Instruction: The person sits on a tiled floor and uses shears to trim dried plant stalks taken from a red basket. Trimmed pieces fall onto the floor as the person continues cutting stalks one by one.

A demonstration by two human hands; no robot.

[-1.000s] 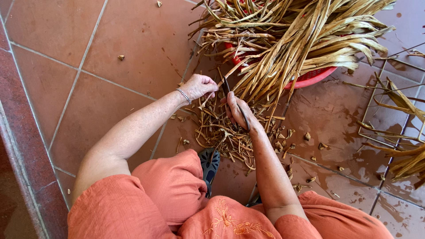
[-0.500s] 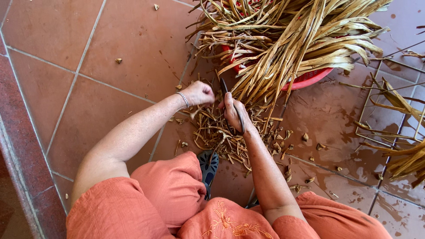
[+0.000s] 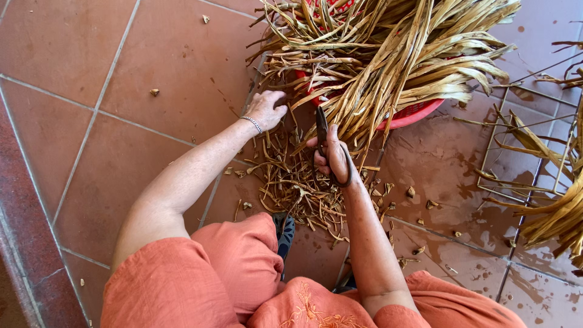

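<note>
From the head view, dried yellow leaves [image 3: 388,54] are seen heaped over a red basket [image 3: 413,112]; they are judged light, stiff and brittle, best taken near their ends. Just below the basket, dark scissors [image 3: 322,136] are gripped by the closed right hand [image 3: 333,155]. Leaf ends beside the basket are pinched by the curled left hand [image 3: 266,109]. Cut scraps [image 3: 291,182] are scattered on the tiled floor [image 3: 91,91].

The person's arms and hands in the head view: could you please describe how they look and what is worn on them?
Both arms are bare from the shoulder down, with no sleeves reaching the forearms. The left hand has a thin silver chain bracelet at its wrist. The right hand wears no glove or visible jewellery. The clothing at the shoulders and lap is orange.
</note>
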